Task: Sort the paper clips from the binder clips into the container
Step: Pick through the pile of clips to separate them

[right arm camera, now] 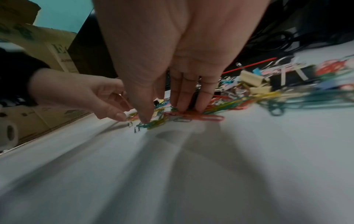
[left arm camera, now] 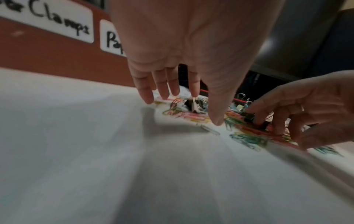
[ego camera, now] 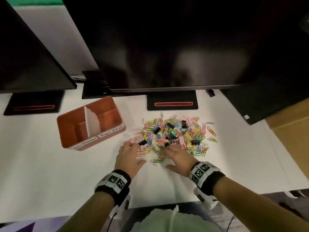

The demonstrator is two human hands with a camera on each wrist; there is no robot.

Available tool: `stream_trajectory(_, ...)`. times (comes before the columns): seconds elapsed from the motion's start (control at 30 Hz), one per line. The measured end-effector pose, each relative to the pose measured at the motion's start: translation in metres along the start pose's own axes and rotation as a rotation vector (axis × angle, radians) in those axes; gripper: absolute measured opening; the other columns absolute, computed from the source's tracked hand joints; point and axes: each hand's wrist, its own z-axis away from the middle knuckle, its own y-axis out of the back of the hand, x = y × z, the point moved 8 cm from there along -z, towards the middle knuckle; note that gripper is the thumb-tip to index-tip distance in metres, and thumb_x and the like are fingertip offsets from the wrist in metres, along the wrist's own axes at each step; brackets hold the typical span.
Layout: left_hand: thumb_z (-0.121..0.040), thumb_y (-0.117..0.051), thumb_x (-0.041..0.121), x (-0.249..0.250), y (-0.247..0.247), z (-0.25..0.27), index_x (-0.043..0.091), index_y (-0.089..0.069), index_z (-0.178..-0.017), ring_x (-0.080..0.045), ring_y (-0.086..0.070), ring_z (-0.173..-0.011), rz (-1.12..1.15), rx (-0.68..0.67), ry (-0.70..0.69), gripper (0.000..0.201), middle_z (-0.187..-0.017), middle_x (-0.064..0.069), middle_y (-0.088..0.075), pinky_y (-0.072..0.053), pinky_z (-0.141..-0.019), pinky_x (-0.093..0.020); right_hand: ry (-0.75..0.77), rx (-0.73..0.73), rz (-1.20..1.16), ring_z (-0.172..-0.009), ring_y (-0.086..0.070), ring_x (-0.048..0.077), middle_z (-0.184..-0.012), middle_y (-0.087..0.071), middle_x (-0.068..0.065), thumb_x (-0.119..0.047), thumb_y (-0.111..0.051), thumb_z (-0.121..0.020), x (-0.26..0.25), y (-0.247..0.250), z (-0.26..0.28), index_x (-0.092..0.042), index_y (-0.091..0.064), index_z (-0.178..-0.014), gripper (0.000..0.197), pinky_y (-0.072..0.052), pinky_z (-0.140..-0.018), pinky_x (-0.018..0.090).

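Observation:
A mixed pile (ego camera: 173, 133) of coloured paper clips and black and pastel binder clips lies on the white table, right of the brown two-part container (ego camera: 66, 131). White labels on the container's front read "Clamps" (left arm camera: 57, 19) on the left and "Paper Clips" (ego camera: 111, 131) on the right. My left hand (ego camera: 133, 151) reaches into the pile's near left edge with straight, spread fingers. Its index tip touches a black binder clip (left arm camera: 191, 106). My right hand (ego camera: 168, 156) lies on the near middle of the pile, its fingertips (right arm camera: 184, 106) pressing on red paper clips beside another black binder clip (ego camera: 166, 144).
Two dark monitors hang over the back of the table, and their black stands (ego camera: 172, 102) sit just behind the pile and the container. A cardboard box (ego camera: 289, 124) stands at the right. The table's near edge (ego camera: 150, 205) runs close to my body.

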Motion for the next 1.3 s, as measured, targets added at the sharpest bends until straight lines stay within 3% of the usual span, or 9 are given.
stream_trajectory(0.17,-0.073,-0.075,0.028,-0.019,-0.003,-0.009,0.016,-0.052,-0.116,-0.025,-0.044,-0.106,0.103,0.031,0.051,0.051,-0.116,-0.005,-0.047,-0.039,-0.093,-0.034,-0.078,0.024,0.122,-0.125,-0.038,0.029,-0.142,-0.032,0.006,-0.033,-0.065,-0.081,-0.008,-0.005,-0.034,-0.022,-0.025,-0.143,0.074,-0.042,-0.101,0.046)
stream_trajectory(0.37,-0.079,-0.069,0.016,-0.025,-0.005,-0.020,0.011,-0.066,-0.097,-0.025,-0.053,-0.095,0.211,0.072,0.003,0.018,-0.099,-0.006,-0.060,-0.042,-0.084,-0.031,-0.046,0.148,0.096,-0.109,-0.051,0.033,-0.125,-0.051,0.010,-0.021,-0.059,-0.086,-0.013,0.007,-0.053,-0.014,-0.059,-0.118,0.032,-0.049,-0.088,0.046)
stream_trajectory(0.53,-0.081,-0.066,0.010,-0.022,-0.005,-0.030,0.007,-0.067,-0.089,-0.025,-0.056,-0.088,0.230,0.015,-0.002,0.009,-0.094,-0.008,-0.059,-0.048,-0.084,-0.035,0.022,0.156,0.159,-0.100,-0.053,0.033,-0.110,-0.062,0.011,-0.017,-0.060,-0.084,-0.011,0.013,-0.065,-0.008,-0.070,-0.092,0.015,-0.050,-0.079,0.044)
stream_trajectory(0.6,-0.079,-0.066,0.006,-0.019,-0.003,-0.030,0.005,-0.068,-0.087,-0.023,-0.056,-0.086,0.230,0.024,-0.008,0.008,-0.096,-0.008,-0.056,-0.046,-0.084,-0.031,0.046,0.122,0.163,-0.099,-0.055,0.033,-0.113,-0.062,0.012,-0.016,-0.060,-0.084,-0.012,0.015,-0.067,-0.007,-0.070,-0.093,0.016,-0.050,-0.081,0.043)
stream_trajectory(0.73,-0.080,-0.065,0.007,-0.016,-0.002,-0.028,0.009,-0.064,-0.084,-0.025,-0.056,-0.082,0.211,0.002,0.023,0.004,-0.088,-0.006,-0.059,-0.049,-0.078,-0.037,0.099,0.087,0.136,-0.096,-0.057,0.026,-0.107,-0.065,0.009,-0.016,-0.056,-0.088,-0.017,0.020,-0.067,-0.010,-0.066,-0.099,0.016,-0.049,-0.084,0.038)
stream_trajectory(0.87,-0.082,-0.064,0.009,-0.019,-0.001,-0.029,0.011,-0.062,-0.095,-0.020,-0.054,-0.082,0.252,-0.001,0.091,0.013,-0.086,0.001,-0.055,-0.043,-0.077,-0.028,0.068,0.039,0.093,-0.096,-0.059,0.025,-0.106,-0.066,0.007,-0.016,-0.053,-0.089,-0.013,0.021,-0.069,-0.014,-0.061,-0.110,0.023,-0.049,-0.085,0.035)
stream_trajectory(1.07,-0.083,-0.062,0.007,-0.021,-0.007,-0.031,0.008,-0.068,-0.090,-0.026,-0.056,-0.090,0.241,-0.010,0.040,0.009,-0.094,-0.010,-0.060,-0.045,-0.084,-0.033,0.010,-0.026,0.131,-0.096,-0.055,0.029,-0.105,-0.060,0.010,-0.012,-0.048,-0.086,-0.013,0.017,-0.067,-0.009,-0.064,-0.098,0.020,-0.048,-0.084,0.040)
stream_trajectory(1.23,-0.085,-0.061,0.008,-0.020,-0.007,-0.030,0.003,-0.067,-0.090,-0.018,-0.050,-0.086,0.227,-0.012,-0.005,0.009,-0.097,-0.001,-0.045,-0.041,-0.084,-0.023,0.018,-0.015,0.103,-0.098,-0.055,0.028,-0.105,-0.062,0.010,-0.011,-0.046,-0.088,-0.018,0.018,-0.063,-0.007,-0.064,-0.101,0.022,-0.047,-0.084,0.039)
stream_trajectory(1.3,-0.086,-0.060,0.010,-0.017,-0.004,-0.028,0.005,-0.067,-0.090,-0.018,-0.050,-0.087,0.232,-0.033,-0.038,0.010,-0.096,-0.001,-0.047,-0.043,-0.086,-0.026,0.038,0.010,0.092,-0.095,-0.056,0.026,-0.102,-0.065,0.009,-0.013,-0.047,-0.088,-0.021,0.021,-0.060,-0.009,-0.065,-0.099,0.022,-0.048,-0.085,0.039)
